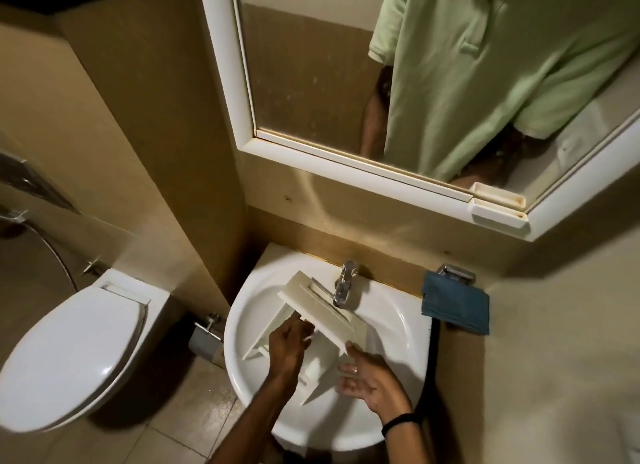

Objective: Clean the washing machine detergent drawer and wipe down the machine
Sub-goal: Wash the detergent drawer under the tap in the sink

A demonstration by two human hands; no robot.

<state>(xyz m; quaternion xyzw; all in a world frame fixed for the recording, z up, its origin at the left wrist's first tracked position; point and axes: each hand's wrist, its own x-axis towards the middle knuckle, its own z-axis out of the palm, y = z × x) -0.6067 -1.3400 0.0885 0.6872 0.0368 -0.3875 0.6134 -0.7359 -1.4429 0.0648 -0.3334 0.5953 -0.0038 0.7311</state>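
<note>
Detergent drawer [325, 311] sits tilted over the white sink [391, 321], its front panel just under the tap [344, 283]. The left hand [289, 347] curls its fingers round the drawer's inner wall. The right hand [372, 382], fingers spread, touches the drawer's near right edge.

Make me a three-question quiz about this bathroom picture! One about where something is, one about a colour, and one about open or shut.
1. Where is the detergent drawer?
A. in the sink
B. on the toilet
C. on the floor

2. What colour is the cloth hanging beside the sink?
A. red
B. blue
C. yellow

3. How is the toilet lid?
A. up
B. down
C. missing

Answers:
1 A: the left hand holds it in the sink, below the tap.
2 B: the cloth is plainly blue.
3 B: the lid lies flat over the bowl.
</note>
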